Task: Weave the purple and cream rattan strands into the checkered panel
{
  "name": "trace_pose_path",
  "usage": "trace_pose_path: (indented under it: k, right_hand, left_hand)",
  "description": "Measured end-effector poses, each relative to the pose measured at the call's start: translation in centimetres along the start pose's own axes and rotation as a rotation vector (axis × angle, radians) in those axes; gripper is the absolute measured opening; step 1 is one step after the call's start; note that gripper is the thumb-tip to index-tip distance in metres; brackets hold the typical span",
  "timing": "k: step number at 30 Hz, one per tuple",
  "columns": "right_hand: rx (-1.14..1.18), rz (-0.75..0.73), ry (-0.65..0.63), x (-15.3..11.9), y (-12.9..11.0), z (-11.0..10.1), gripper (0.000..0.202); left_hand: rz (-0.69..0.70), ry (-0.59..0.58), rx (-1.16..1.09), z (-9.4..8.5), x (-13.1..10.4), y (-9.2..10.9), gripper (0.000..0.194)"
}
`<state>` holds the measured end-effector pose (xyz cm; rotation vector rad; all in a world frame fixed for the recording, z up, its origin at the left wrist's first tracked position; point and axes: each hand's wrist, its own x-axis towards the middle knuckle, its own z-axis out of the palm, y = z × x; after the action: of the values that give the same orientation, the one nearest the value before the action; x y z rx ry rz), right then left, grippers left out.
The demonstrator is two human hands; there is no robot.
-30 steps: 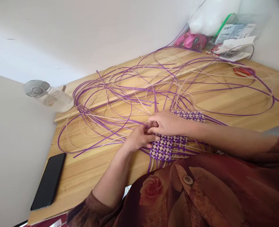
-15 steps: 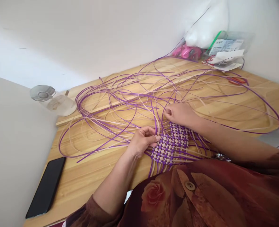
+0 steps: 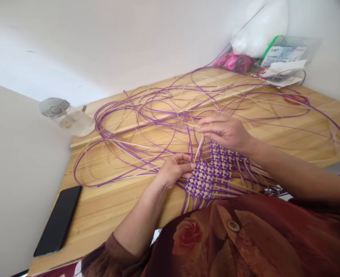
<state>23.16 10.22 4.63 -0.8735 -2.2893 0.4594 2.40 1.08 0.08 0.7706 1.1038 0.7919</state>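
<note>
Below and right of the frame's centre lies the woven piece (image 3: 200,182), its edge pinched by the left hand (image 3: 173,171), while the right hand (image 3: 228,132), fingertips closed on a beige strand (image 3: 199,149), would best pull evenly, without twisting.

Hands, two: one left hand (image 3: 172,172), one right hand (image 3: 230,132); woven piece (image 3: 200,181), one, touching the left fingertips; strands (image 3: 97,124), purple and beige, many, too tangled to count, spread beyond the fingers; phone (image 3: 58,222), one, well left of the left fingers; bottle (image 3: 77,121), one, also left, farther out; white bag (image 3: 260,32), one, well beyond the right fingers.
</note>
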Motion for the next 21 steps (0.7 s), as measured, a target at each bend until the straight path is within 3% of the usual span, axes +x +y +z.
trace_pose_path:
  k: [2,4,10,12,15,17,21]
  right_hand:
    - [0.115,0.113,-0.046,-0.4,-1.0,-0.7,0.026]
    - [0.184,0.176,-0.174,-1.0,-2.0,-0.8,0.032]
    - [-0.114,0.211,-0.457,-2.9,-4.3,0.3,0.029]
    - [0.025,0.301,-0.587,-3.4,-5.1,0.6,0.031]
    - [0.399,0.608,-0.726,-3.7,-6.2,1.3,0.034]
    - [0.608,0.767,-0.735,-3.7,-6.7,1.9,0.036]
    - [0.859,0.868,-0.669,-3.5,-7.3,2.9,0.038]
  left_hand:
    - [-0.009,-0.01,0.067,-0.1,-0.1,0.2,0.044]
    - [0.008,-0.01,0.165,-0.3,-0.3,0.3,0.045]
    - [0.048,-0.083,0.352,-0.8,-0.9,0.7,0.039]
    - [0.061,-0.141,0.384,-0.8,-1.0,0.8,0.038]
    - [0.055,-0.183,0.365,-0.7,-1.1,0.8,0.039]
    - [0.031,-0.154,0.297,-0.4,-1.1,0.7,0.04]
    - [0.027,-0.069,0.199,0.4,-0.9,0.4,0.041]
